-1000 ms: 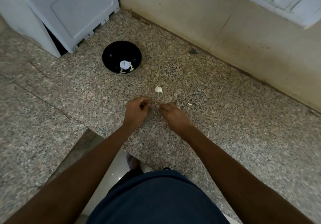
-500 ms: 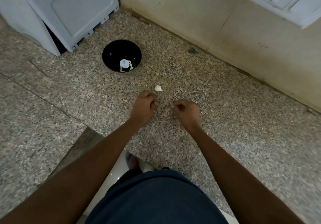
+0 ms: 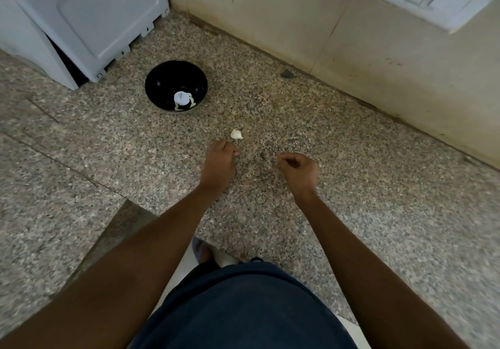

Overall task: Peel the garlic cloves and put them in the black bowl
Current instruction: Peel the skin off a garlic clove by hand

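Garlic clove (image 3: 236,134) lies unpeeled on tabletop (image 3: 351,186), just beyond left hand (image 3: 219,163). Both hands curled; whether left hand or right hand (image 3: 299,170) holds clove or peel cannot be told. Peeling step judged in hand; next, clove to be carried to black bowl (image 3: 176,86). Hands, joined a second ago, now drawn apart.

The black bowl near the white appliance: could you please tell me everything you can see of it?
The black bowl is round, glossy and dark inside and out, and stands upright on the speckled stone counter, just in front of the white appliance. At its bottom lie a few pale peeled garlic pieces beside a bright white glare spot. Neither hand touches it.
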